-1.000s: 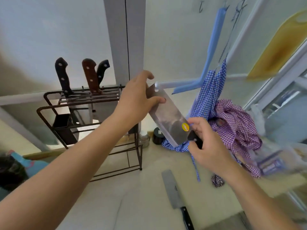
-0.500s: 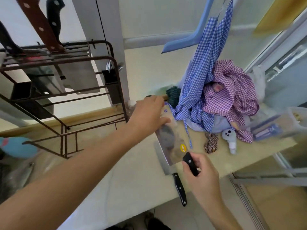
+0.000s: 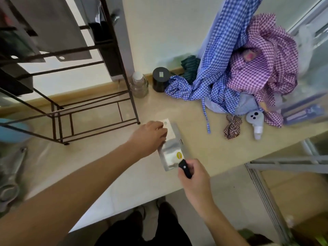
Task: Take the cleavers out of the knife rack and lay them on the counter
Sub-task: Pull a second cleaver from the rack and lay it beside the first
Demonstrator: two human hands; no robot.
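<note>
A steel cleaver point(image 3: 170, 155) with a yellow sticker and a black handle lies low over the pale counter point(image 3: 204, 150). My right hand point(image 3: 194, 177) grips its handle near the counter's front edge. My left hand point(image 3: 148, 137) curls over the far end of its blade. Under it shows the edge of a second cleaver point(image 3: 178, 134), flat on the counter, handle hidden. The dark wire knife rack point(image 3: 116, 89) stands at the back left, with more blades point(image 3: 53, 32) hanging in it; their handles are out of view.
A glass jar point(image 3: 139, 84) and a black jar point(image 3: 160, 81) stand by the rack's right leg. Blue checked cloth point(image 3: 213, 84), purple checked cloth point(image 3: 264, 57), a scrunchie point(image 3: 232, 127) and a white controller point(image 3: 255, 121) fill the right. A blue bowl point(image 3: 10, 131) sits far left.
Both hands have brought the cleaver down from in front of the rack to the counter, onto the cleaver lying there. The view has tilted downward.
</note>
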